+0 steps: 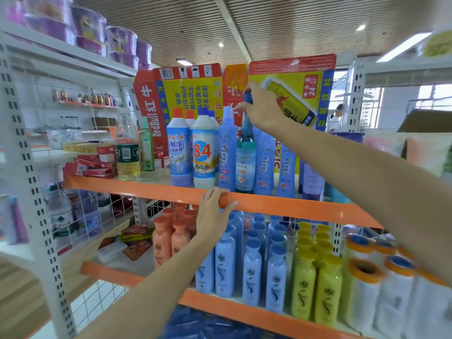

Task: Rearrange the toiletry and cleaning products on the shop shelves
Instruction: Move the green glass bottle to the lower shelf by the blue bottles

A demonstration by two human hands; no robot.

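My right hand [260,110] grips the neck and blue cap of a clear teal bottle [245,162], which stands upright at the front of the upper orange-edged shelf [293,207]. Blue floral-water bottles [227,152] stand on both sides of it. Further left are a white "84" disinfectant bottle [203,155] and a blue-and-white toilet cleaner bottle [179,152]. My left hand [214,214] holds the front edge of that shelf, fingers curled over its top, just below the blue bottles.
Red Bull cartons [291,94] stand behind the bottles. On the left of the shelf are a clear plastic bottle [127,148] and red boxes [90,165]. The shelf below holds orange, blue [252,272] and yellow bottles [315,285] and wrapped rolls [364,285]. A person stands far right.
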